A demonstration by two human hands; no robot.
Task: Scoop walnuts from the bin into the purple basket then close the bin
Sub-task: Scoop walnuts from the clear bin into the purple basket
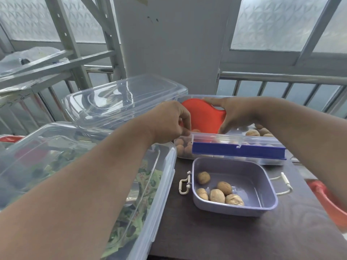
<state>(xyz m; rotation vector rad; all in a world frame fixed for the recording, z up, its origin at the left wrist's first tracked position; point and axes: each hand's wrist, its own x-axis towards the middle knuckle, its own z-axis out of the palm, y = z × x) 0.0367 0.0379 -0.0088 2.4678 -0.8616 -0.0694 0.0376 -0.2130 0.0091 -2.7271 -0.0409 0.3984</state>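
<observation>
We hold the red scoop [203, 116] over the walnut bin [262, 162]: right hand [234, 113] grips its rim, left hand [172, 122] pinches its near edge, steadying it. The purple basket [266, 186], just beside, holds five walnuts [217, 196].

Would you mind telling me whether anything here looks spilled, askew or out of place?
Nothing looks spilled: five walnuts sit inside the purple basket and none lie on the dark table. The walnut bin is open, its clear lid tilted behind the left hand, while the right hand holds the red scoop.
</observation>
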